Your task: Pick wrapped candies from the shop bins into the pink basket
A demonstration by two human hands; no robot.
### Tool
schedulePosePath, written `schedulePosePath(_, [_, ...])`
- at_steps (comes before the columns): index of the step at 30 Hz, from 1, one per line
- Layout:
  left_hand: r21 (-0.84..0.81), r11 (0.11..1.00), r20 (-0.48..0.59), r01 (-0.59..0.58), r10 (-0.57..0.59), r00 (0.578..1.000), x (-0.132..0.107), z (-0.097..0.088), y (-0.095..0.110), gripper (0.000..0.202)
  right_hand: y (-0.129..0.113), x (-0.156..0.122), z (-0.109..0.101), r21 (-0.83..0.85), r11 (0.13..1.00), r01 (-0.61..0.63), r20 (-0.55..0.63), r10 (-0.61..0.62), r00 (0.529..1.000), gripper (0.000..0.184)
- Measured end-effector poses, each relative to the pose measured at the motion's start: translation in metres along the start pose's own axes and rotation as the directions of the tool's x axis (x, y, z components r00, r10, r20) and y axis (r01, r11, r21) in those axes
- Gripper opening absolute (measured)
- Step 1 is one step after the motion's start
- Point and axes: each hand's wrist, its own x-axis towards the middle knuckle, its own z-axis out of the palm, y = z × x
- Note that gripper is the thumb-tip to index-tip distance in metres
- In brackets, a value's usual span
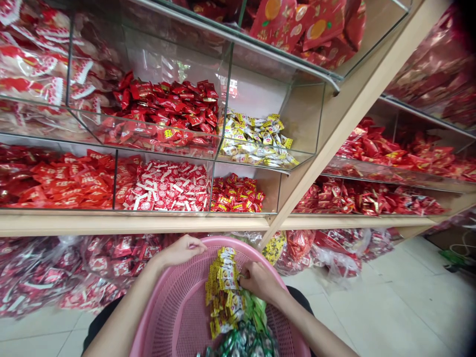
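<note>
A pink mesh basket (pixel 167 307) sits between my knees, below the shelves. Inside it lies a pile of yellow-and-white wrapped candies (pixel 227 277), some lined up in a row. Green wrapped candies (pixel 245 342) fill the near part, with light-green wrappers (pixel 256 310) beside them. My right hand (pixel 258 281) is closed at the right edge of the yellow-and-white candies, its fingertips curled against them. My left hand (pixel 186 249) is over the basket's far-left rim, fingers bent and drawn together; what they hold, if anything, is too small to make out.
Clear-fronted shelf bins hold red wrapped candies (pixel 171 106), yellow-and-white candies (pixel 256 139) and red-and-white packets (pixel 169 186). A slanting wooden post (pixel 323 134) divides the shelves. Plastic bags of candy (pixel 115 258) lie under the bottom board (pixel 130 224), on the tiled floor (pixel 401 307).
</note>
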Motion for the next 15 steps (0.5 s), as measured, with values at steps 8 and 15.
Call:
schedulePosePath(8, [-0.006, 1.0, 0.007, 0.018, -0.018, 1.0, 0.001, 0.0, 0.0026, 0.04, 0.0005, 0.0007, -0.0001, 0.03, 1.0, 0.002, 0.014, -0.003, 1.0, 0.009])
schedulePosePath(15, [0.02, 1.0, 0.02, -0.01, 0.01, 1.0, 0.0017, -0.001, -0.0033, 0.036, 0.0046, -0.0004, 0.0025, 0.192, 0.981, -0.019, -0.024, 0.024, 0.999, 0.005])
